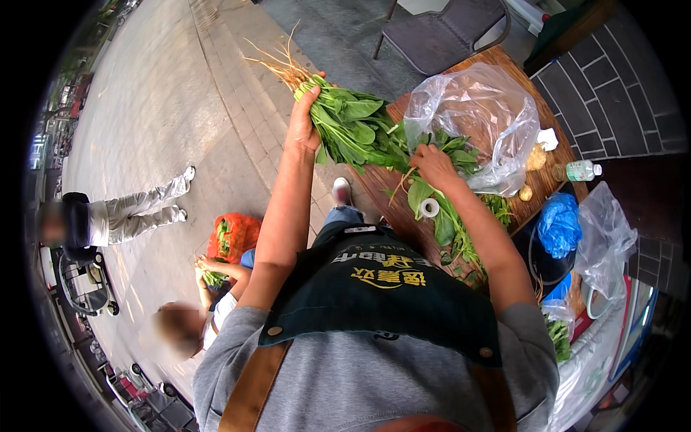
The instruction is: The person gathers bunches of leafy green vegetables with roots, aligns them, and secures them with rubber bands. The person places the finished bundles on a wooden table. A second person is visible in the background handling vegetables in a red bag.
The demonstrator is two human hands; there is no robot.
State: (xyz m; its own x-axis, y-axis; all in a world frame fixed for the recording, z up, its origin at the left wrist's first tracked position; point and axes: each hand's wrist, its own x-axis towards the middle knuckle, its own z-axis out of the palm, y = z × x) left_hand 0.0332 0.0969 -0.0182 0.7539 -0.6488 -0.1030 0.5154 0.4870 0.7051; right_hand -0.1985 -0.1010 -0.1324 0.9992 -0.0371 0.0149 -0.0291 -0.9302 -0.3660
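My left hand (307, 116) is closed round the stems of a bunch of spinach-like leafy greens (356, 119), just below its long tan roots, and holds it up past the table's edge. The leaves point towards my right hand (434, 164), which is at the leaf tips and beside the mouth of a clear plastic bag (486, 124). Its fingers are bent over some greenery; whether they grip a stem cannot be told. Loose leaves and stems (445, 221) lie on the wooden table under my right forearm, with a white tape roll (429, 208) among them.
Ginger-like pieces (536, 157), a plastic bottle (582, 170) and a crumpled blue bag (560, 224) are along the table's far right. A chair (432, 32) stands beyond the table (388, 186). At the left, a crouching person handles greens by a red mesh bag (245, 235); another person stands farther off.
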